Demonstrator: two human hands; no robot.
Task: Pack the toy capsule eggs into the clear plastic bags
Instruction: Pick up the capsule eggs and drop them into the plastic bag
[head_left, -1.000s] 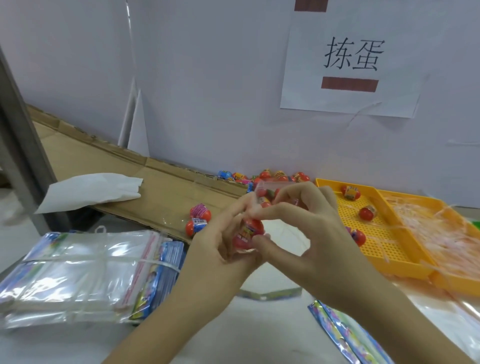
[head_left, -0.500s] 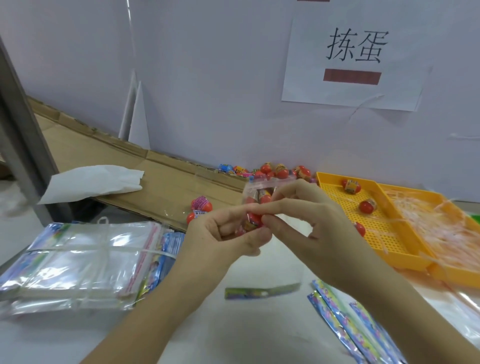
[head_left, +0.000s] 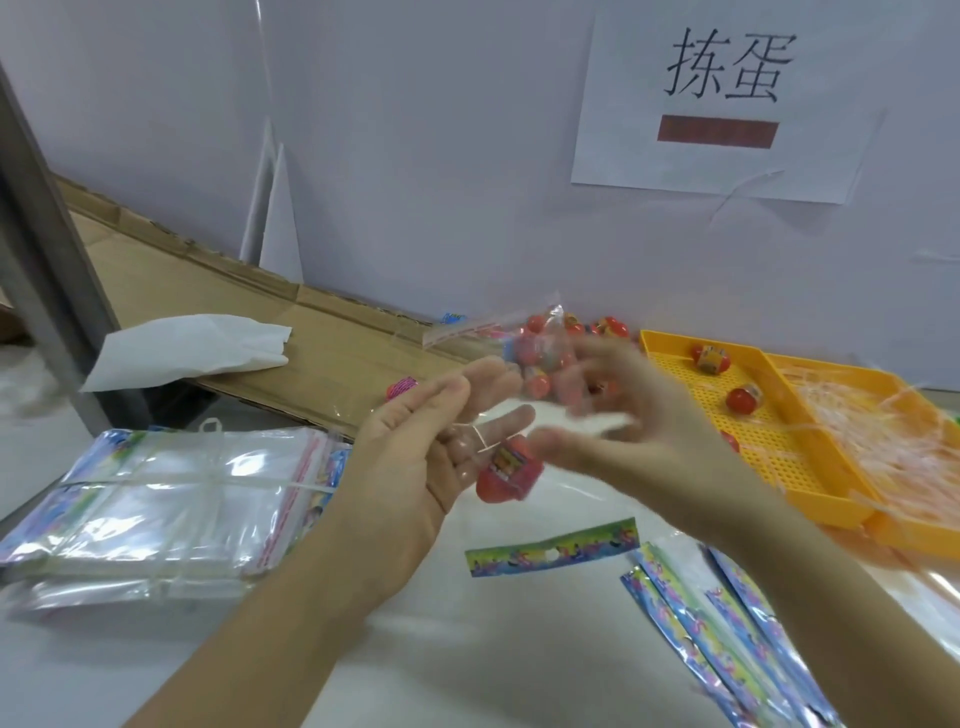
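Observation:
A clear plastic bag (head_left: 493, 332) with a red zip strip hangs tilted between my hands, a red capsule egg (head_left: 506, 470) in its bottom. My left hand (head_left: 441, 431) is palm-up with straight fingers, which show through the plastic. My right hand (head_left: 623, 415) is motion-blurred just right of the bag, fingers spread and apart from the egg. I cannot tell whether either hand is pinching the bag. Loose eggs lie in the yellow tray (head_left: 675, 343), and several more eggs (head_left: 608, 327) sit against the wall.
A tied stack of clear bags (head_left: 171, 493) lies at the left. Colourful header cards (head_left: 550, 548) and more cards (head_left: 727, 639) lie in front. Flattened cardboard (head_left: 218, 291) runs along the wall, with a white paper (head_left: 192, 348) on it. Plastic strips fill the tray's right half (head_left: 883, 441).
My hands, pressed together on the bag's top before, have parted. The left hand's fingers have straightened, the right hand swings away to the right, and the bag with the egg has dropped lower.

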